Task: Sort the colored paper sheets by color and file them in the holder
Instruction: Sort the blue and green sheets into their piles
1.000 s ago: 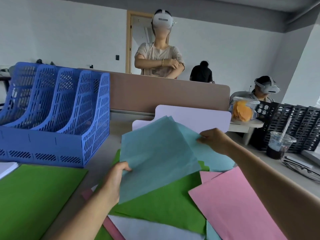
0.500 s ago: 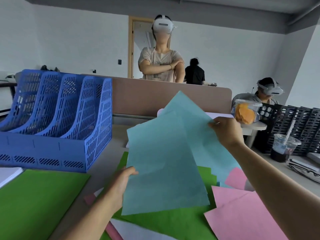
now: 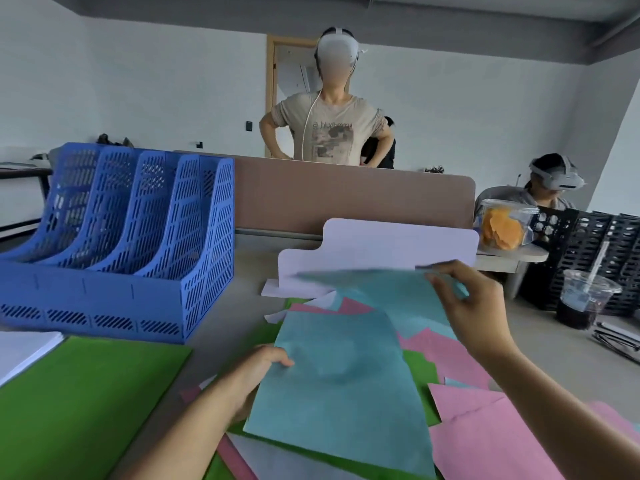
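Over the mixed pile of coloured paper [image 3: 485, 441] on the surface [image 3: 221, 344], the two light-blue paper sheets [image 3: 346, 393], one pinched by the left hand [image 3: 256, 375] and one by the right hand [image 3: 474, 313], have tipped down from upright, so the blues are probably being stacked together.

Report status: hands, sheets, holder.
Left hand grips near blue sheet; right hand pinches far blue sheet. No sheets visible in blue holder. Path to it unobstructed.

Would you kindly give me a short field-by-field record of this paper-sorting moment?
Left hand: grips the left edge of the front blue sheet
Right hand: pinches the rear blue sheet by its far edge
Holder: blue, four slots, no paper visible inside
Sorted: green stack front left, white stack beside it
Unsorted: pink sheets and others overlapping under the hands
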{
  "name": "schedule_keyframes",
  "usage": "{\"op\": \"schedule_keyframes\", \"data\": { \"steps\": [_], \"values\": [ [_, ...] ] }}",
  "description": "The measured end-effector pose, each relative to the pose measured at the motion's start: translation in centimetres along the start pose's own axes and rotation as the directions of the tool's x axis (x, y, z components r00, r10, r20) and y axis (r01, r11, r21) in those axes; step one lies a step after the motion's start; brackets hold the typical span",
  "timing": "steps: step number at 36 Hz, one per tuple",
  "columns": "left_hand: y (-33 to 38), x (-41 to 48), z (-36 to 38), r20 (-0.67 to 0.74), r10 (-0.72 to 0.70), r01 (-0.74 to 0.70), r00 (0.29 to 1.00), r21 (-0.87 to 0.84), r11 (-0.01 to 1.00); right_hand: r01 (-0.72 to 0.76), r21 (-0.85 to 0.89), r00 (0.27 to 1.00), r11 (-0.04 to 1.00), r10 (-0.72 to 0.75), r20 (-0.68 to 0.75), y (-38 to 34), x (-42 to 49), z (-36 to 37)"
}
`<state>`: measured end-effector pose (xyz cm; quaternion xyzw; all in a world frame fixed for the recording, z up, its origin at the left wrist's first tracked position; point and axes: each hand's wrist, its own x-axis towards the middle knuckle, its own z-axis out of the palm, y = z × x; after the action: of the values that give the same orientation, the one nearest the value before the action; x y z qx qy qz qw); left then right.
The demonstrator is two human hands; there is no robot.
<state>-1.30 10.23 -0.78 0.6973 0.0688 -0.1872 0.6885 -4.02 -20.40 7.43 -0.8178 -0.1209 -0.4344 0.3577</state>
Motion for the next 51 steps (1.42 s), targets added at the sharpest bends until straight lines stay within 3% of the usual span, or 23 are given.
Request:
{"op": "schedule_keyframes", "data": {
  "steps": [5,9,12,17,21,23,26,30,35,39,42,45,49,51],
  "values": [
    [-0.2,-0.9,0.2,-0.025,-0.095,0.093,0.995,-0.064,0.994,-0.058,0.088,0.96,0.994,0.032,0.278,2.0,-3.7,0.4],
    [0.0,-1.0,0.3,0.032,-0.039,0.042,0.999,-0.12,0.992,0.033,-0.111,0.892,0.993,0.021,0.451,5.0,-5.1,0.8],
    [0.0,-0.8,0.1,0.065,-0.077,0.087,0.995,-0.158,0.984,-0.004,-0.197,0.873,0.98,0.099,0.477,6.9,-5.7,0.9],
    [0.0,-0.7,0.2,0.09,-0.069,0.081,0.994,-0.143,0.986,-0.001,-0.332,0.922,0.943,0.129,0.364,6.1,-5.7,0.4],
    [-0.3,-0.6,0.2,0.111,-0.065,0.079,0.992,-0.125,0.989,0.192,-0.375,0.907,0.907,-0.018,0.42,5.0,-5.9,0.7],
    [-0.4,-0.5,0.3,0.109,-0.063,0.075,0.992,-0.116,0.99,0.343,-0.313,0.861,0.885,-0.164,0.48,3.9,-6.5,1.3],
    [-0.3,-0.6,0.5,0.101,-0.051,0.064,0.994,-0.127,0.99,0.394,-0.179,0.79,0.901,-0.232,0.568,2.2,-7.8,2.6],
    [-0.4,-0.6,0.5,0.03,-0.015,0.016,0.999,-0.039,0.999,0.302,-0.024,0.723,0.953,-0.212,0.658,2.0,-9.0,4.1],
    [-0.9,0.0,0.6,-0.081,0.001,0.003,0.997,0.05,0.999,0.115,-0.108,0.733,0.987,-0.011,0.68,2.9,-8.6,4.1],
    [-1.1,0.4,0.4,-0.1,0.01,-0.001,0.995,0.085,0.996,-0.089,-0.084,0.626,0.992,0.122,0.77,2.6,-7.8,3.0],
    [-0.8,0.0,0.6,-0.084,0.034,-0.028,0.996,0.072,0.997,-0.113,-0.091,0.588,0.989,0.14,0.797,2.0,-7.5,2.4],
    [-0.5,-0.5,1.0,-0.069,0.084,-0.077,0.994,0.1,0.992,-0.045,-0.122,0.605,0.991,0.125,0.786,1.4,-7.1,1.9],
    [-0.4,-0.8,1.3,-0.102,0.115,-0.098,0.988,0.158,0.983,0.066,-0.289,0.774,0.955,0.134,0.619,1.7,-6.4,1.9],
    [-0.2,-1.1,1.5,-0.131,0.118,-0.095,0.984,0.173,0.98,0.085,-0.247,0.823,0.965,0.072,0.564,2.5,-5.9,2.1]
  ]
}}
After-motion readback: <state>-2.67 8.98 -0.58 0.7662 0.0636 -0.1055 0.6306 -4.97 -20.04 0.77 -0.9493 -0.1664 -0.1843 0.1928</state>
